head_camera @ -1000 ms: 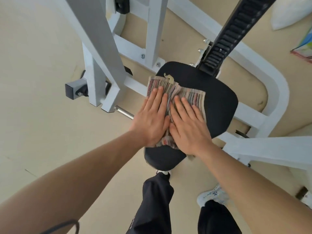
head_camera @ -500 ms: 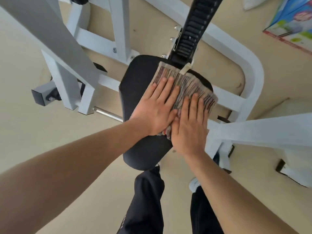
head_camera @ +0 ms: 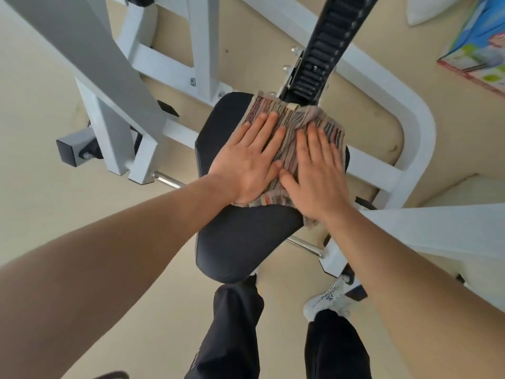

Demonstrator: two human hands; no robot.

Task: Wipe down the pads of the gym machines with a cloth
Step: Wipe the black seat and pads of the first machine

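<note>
A black seat pad [head_camera: 246, 242] of a white gym machine lies below me. A striped, multicoloured cloth [head_camera: 289, 124] is spread over the pad's far right part, reaching the base of the black notched rail. My left hand [head_camera: 248, 162] and my right hand [head_camera: 317, 173] lie flat side by side on the cloth, fingers pointing away from me, pressing it onto the pad. The cloth's near corner hangs over the pad's right edge under my right wrist. The near half of the pad is bare.
White frame bars [head_camera: 410, 138] surround the pad on the left, behind and right. A black notched rail [head_camera: 325, 50] rises behind the pad. A chrome pin [head_camera: 166, 180] sticks out at left. A colourful box [head_camera: 478, 45] lies top right. My dark trousers and white shoe [head_camera: 328, 299] are below.
Both hands have slid the cloth from the pad's left side across to its far right part, up against the rail. The view has shifted with the motion.
</note>
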